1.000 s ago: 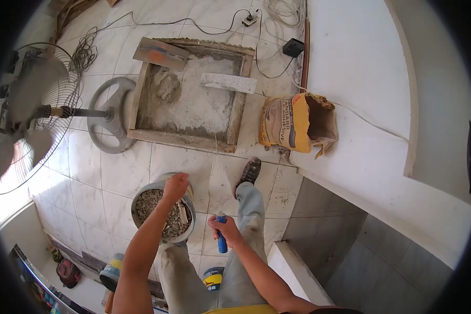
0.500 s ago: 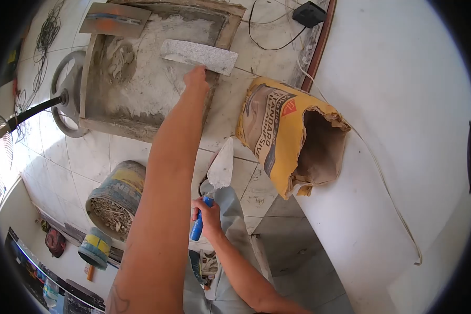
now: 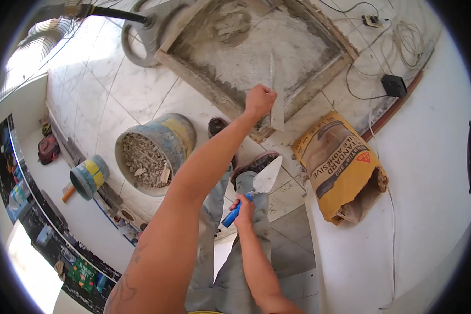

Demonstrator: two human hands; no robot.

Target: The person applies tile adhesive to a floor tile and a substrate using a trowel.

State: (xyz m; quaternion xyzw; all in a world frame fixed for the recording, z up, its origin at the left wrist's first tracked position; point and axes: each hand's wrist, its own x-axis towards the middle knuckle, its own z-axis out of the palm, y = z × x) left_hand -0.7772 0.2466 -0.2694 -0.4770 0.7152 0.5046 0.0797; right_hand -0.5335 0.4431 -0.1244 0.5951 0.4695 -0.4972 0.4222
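Note:
My left hand is closed around the handle of a flat rectangular finishing trowel. That trowel's blade is seen nearly edge-on, over the near corner of a shallow mixing box. The handle itself is hidden in my fist. Inside the box are smeared grey mortar and a lump of mortar. Lower down, in front of my legs, my right hand grips the blue handle of a pointed trowel, whose blade points up and right. An open yellow bag of tile adhesive lies to the right.
A bucket of rubble stands left of my legs, with a smaller bucket farther left. A grey base with a black pole is beside the box. Cables and a black device lie at upper right.
The view has turned, so the box and bag appear farther right. My left hand's trowel has tilted from showing its broad face to nearly edge-on. Both hands keep their trowels.

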